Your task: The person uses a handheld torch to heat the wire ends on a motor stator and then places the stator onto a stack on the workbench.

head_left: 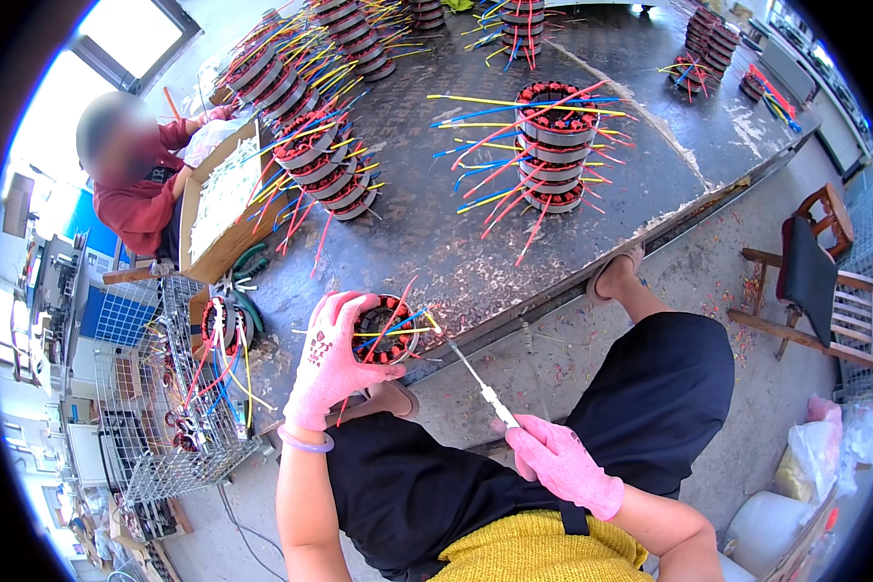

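Note:
My left hand (322, 361), in a pink glove, is closed around the rim of a motor stator (398, 342) at the table's near edge. The stator is a round metal ring with red slots inside and red, blue and yellow wires sticking out. My right hand (565, 468), also in a pink glove, grips a slim white-handled tool (496, 404) with a thin metal rod, which looks like a soldering iron. Its tip is close to the wire ends on the stator's right side, where a small orange bright spot shows. I cannot tell whether they touch.
A stack of wired stators (558, 145) stands mid-table, with more stacks (325, 165) behind and left. Pliers (247, 276) and another stator (225, 325) lie at the left edge, above a wire basket (179, 456). A person (136, 209) sits beyond a cardboard box (225, 209). A chair (810, 281) stands right.

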{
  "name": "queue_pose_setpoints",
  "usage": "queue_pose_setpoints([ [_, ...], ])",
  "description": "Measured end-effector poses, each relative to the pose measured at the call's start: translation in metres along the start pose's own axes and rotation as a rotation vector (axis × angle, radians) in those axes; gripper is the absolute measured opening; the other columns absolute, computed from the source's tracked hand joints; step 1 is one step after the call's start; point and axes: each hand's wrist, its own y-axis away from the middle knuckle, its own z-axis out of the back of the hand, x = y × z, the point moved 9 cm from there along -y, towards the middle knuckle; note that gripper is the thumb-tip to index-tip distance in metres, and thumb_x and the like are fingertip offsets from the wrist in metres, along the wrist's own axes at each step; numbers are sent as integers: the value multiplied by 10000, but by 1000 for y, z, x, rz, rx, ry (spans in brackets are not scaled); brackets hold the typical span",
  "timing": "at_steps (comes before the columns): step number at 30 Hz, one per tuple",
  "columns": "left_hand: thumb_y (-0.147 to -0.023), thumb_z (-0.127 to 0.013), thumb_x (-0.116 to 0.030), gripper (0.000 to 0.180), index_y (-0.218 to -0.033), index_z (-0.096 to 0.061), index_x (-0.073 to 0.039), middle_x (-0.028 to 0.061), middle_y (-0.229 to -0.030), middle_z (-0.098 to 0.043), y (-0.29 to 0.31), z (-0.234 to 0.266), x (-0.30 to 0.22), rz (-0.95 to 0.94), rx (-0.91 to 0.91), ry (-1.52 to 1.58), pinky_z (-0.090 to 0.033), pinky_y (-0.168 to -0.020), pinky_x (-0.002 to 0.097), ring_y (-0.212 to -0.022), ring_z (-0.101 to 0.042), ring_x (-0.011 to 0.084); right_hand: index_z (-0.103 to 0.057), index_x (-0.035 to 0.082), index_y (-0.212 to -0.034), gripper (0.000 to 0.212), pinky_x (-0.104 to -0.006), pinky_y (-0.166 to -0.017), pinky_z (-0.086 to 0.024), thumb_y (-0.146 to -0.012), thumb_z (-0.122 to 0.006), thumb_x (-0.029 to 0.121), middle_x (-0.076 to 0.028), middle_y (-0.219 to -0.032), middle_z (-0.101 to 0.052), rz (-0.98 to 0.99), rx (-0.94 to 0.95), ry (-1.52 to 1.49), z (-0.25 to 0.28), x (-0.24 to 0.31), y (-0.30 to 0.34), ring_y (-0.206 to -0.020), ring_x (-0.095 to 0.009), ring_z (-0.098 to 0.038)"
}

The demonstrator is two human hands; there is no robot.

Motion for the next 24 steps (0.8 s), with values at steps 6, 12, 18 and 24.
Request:
queue_pose_setpoints([
  [6, -466, -937, -179, 898, -1264, -554, -29, 152, -1249, -545, 0, 0, 0, -16, -6, -4, -500, -991, 414, -1177, -540, 341, -581, -5, -1283, 370, -258, -555, -407, -1050, -493, 269, 7, -675, -508, 3, 0, 45, 0, 8, 2, -592, -60, -475],
  [12, -465, -941, -193, 898, -1259, -557, -25, 156, -1254, -544, 0, -1, 1, -12, 2, 1, -493, -1005, 421, -1179, -541, 347, -581, -2, -1287, 373, -260, -557, -405, -1050, -493, 271, 4, -673, -506, -6, 3, -21, -1, 1, 0, -593, -61, -475],
  [18, -466, -943, -202, 909, -1267, -550, -27, 158, -1258, -540, 0, -1, 2, -20, -2, -6, -488, -1009, 422, -1177, -541, 345, -585, -1, -1285, 370, -263, -559, -409, -1050, -488, 268, -1, -667, -504, 5, -6, 25, 0, 4, 1, -587, -66, -477],
  [24, -499, -919, -259, 834, -1218, -565, -29, 146, -1204, -584, 1, 1, 0, -20, -37, 38, -424, -1034, 458, -1162, -526, 369, -606, -22, -1288, 399, -240, -566, -373, -1054, -491, 280, 19, -689, -495, -9, -17, -23, 0, 2, 0, -605, -62, -443],
])
